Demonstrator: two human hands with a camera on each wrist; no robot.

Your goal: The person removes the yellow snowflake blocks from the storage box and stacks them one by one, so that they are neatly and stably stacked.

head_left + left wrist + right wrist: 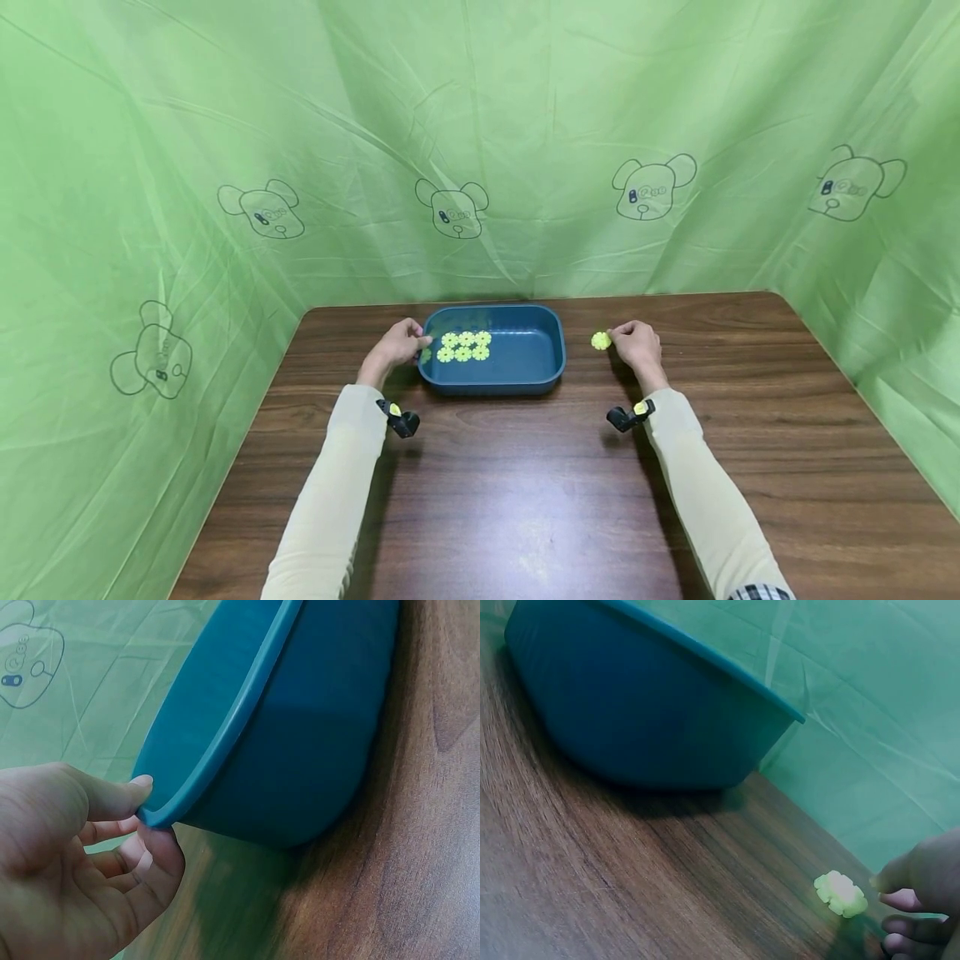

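Observation:
A blue rectangular basin (528, 360) with rounded corners sits toward the far edge of the table. My left hand (394, 343) pinches its left rim, thumb on the inner side and fingers beneath the lip, as the left wrist view shows. Several yellow-green flower-shaped pieces (463, 353) lie inside the basin in two neat rows, left of its middle. Right of the basin, one more flower-shaped piece (840, 894) is on the table. My right hand (639, 343) is beside that piece, thumb and fingers bent; the right wrist view shows a small gap between fingertips and piece.
The dark wood-grain table (517, 483) runs beneath both forearms. Green sheeting (525, 150) printed with cartoon bear heads hangs behind the table and along both sides. Each wrist carries a black camera mount, such as the right camera mount (628, 415).

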